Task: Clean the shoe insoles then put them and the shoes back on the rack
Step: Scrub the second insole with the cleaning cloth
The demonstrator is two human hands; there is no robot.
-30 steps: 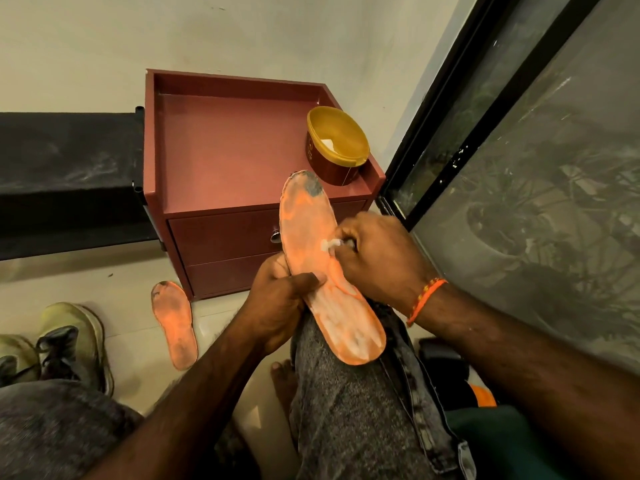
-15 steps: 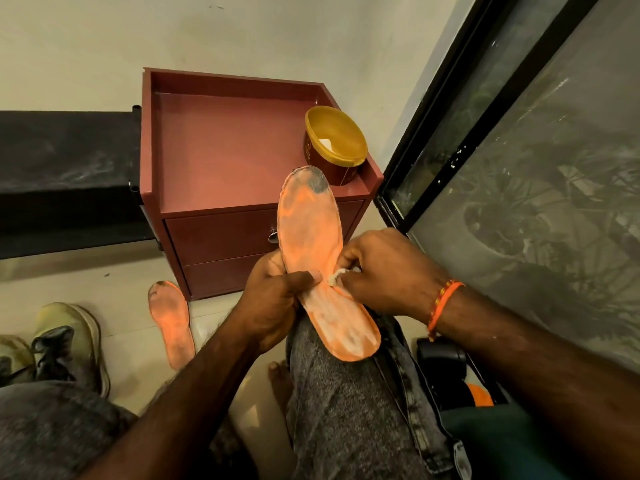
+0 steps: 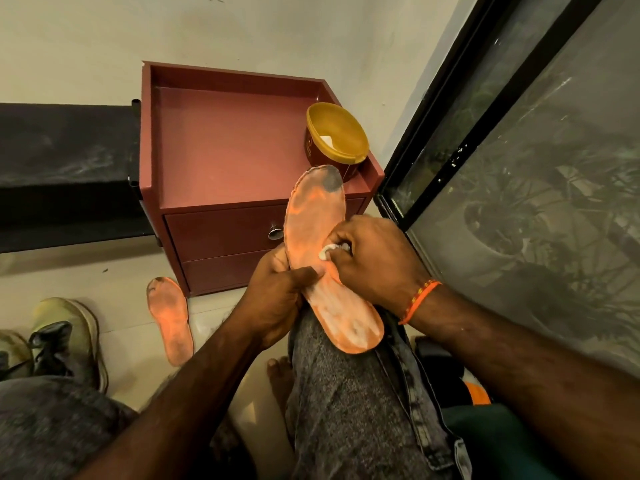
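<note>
A dirty orange insole [image 3: 317,220] rests on my right knee, toe end pointing up and dark with grime. My left hand [image 3: 277,296] grips its left edge at the middle, thumb across the top. My right hand [image 3: 372,263] pinches a small white wad [image 3: 327,250] and presses it against the insole's right side. The heel half looks whitish and smeared. A second orange insole [image 3: 169,318] lies flat on the floor tiles. A pale green shoe [image 3: 67,337] with dark laces stands at the lower left, with another shoe [image 3: 12,351] at the frame's edge.
A red-brown bedside cabinet [image 3: 221,157] with two drawers stands ahead. A yellow-lidded tub [image 3: 337,140] sits on its right corner. A black shelf [image 3: 65,168] runs along the left wall. A dark-framed window [image 3: 485,109] fills the right side.
My right hand slid down the insole with the white wad, then moved back up toward the middle. The left hand kept its grip.
</note>
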